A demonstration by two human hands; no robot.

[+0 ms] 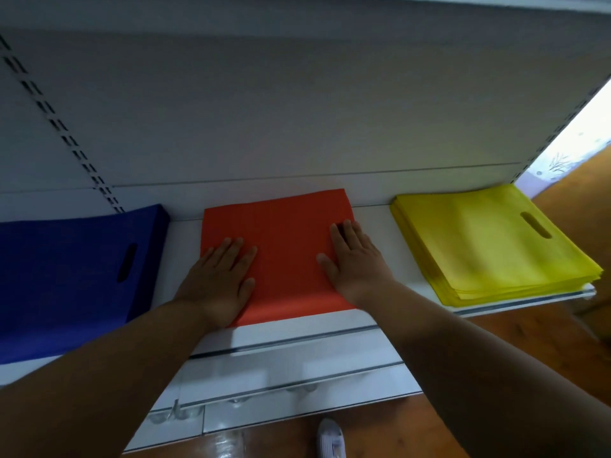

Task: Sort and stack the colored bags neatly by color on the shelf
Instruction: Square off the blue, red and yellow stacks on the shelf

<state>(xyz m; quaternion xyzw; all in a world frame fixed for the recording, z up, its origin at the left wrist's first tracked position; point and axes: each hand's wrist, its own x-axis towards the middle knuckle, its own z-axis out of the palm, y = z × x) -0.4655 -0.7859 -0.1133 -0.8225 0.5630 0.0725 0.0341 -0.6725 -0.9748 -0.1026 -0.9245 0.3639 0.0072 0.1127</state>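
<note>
Three bag stacks [281, 256] on shelf [373, 226]

Bare shelf [373, 256] strips between blue [66, 276], red [284, 252], yellow stacks [489, 246]

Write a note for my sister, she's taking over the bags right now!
Left hand and right hand: both open, pressing flat on the red stack in the middle of the shelf.
Blue stack lies to its left, yellow stack to its right, each apart from it.
Done: three colours sorted into piles.
Left: probably just squaring the red stack's edges; no loose bags in view.
</note>
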